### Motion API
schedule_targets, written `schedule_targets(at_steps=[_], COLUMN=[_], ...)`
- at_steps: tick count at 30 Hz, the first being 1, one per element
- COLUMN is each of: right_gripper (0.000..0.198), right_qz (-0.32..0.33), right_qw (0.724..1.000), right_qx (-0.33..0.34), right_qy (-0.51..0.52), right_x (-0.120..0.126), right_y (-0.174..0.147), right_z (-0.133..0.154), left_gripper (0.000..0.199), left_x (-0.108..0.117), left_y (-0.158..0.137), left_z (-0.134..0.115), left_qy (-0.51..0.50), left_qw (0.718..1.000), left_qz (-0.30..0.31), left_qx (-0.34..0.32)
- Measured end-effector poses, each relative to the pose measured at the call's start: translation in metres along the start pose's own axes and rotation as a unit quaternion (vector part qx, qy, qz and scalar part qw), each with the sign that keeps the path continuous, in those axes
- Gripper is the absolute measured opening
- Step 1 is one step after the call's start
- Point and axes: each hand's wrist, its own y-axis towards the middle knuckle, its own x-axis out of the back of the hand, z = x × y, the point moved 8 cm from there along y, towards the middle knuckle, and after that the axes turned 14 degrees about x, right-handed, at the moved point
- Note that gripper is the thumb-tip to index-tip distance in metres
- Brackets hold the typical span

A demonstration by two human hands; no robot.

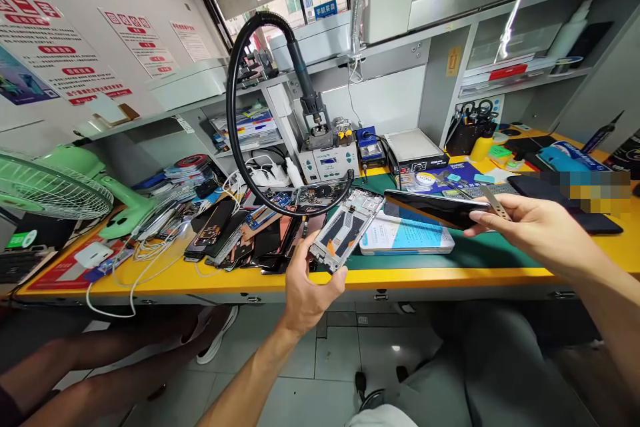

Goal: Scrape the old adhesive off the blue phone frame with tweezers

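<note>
My left hand (313, 283) is closed around the lower end of an opened phone frame (345, 230), whose bare metal inside faces up with orange strips near its lower edge. My right hand (523, 223) pinches a dark, glossy phone screen (430, 208), tilted and seen nearly edge-on. Metal tweezers (495, 203) are also held between the fingers of that hand. A white and blue box (407, 233) lies on the green mat beneath and between the two pieces.
Several dismantled phones (265, 240) are piled left of my left hand. A black hose (233, 100) arches from the hot-air station (329, 161) over the bench. A green fan (55, 180) stands far left. Another person's legs (100, 360) show below.
</note>
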Motion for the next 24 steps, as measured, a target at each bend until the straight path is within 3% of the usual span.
schedule_targets(at_steps=[4, 11, 13, 19, 24], right_gripper=[0.029, 0.030, 0.031, 0.033, 0.033], right_qz=[0.002, 0.014, 0.018, 0.023, 0.022], right_qw=[1.000, 1.000, 0.999, 0.999, 0.998], right_qx=[0.010, 0.026, 0.026, 0.044, 0.053], right_qy=[0.001, 0.008, 0.014, 0.013, 0.000], right_x=[0.000, -0.003, -0.004, -0.004, -0.003], right_y=[0.000, 0.001, 0.000, 0.000, 0.000], right_z=[-0.001, 0.000, -0.003, -0.005, -0.002], left_gripper=[0.051, 0.039, 0.039, 0.070, 0.070], left_x=[-0.006, -0.011, -0.017, -0.038, -0.045], left_y=[0.002, 0.004, 0.004, -0.003, -0.004], left_z=[0.008, 0.017, 0.018, 0.012, 0.010], left_qy=[-0.109, -0.276, -0.326, -0.432, -0.476], left_qw=[0.989, 0.940, 0.910, 0.786, 0.743], left_qz=[0.062, 0.103, 0.138, 0.258, 0.270], left_qx=[0.078, 0.169, 0.217, 0.360, 0.386])
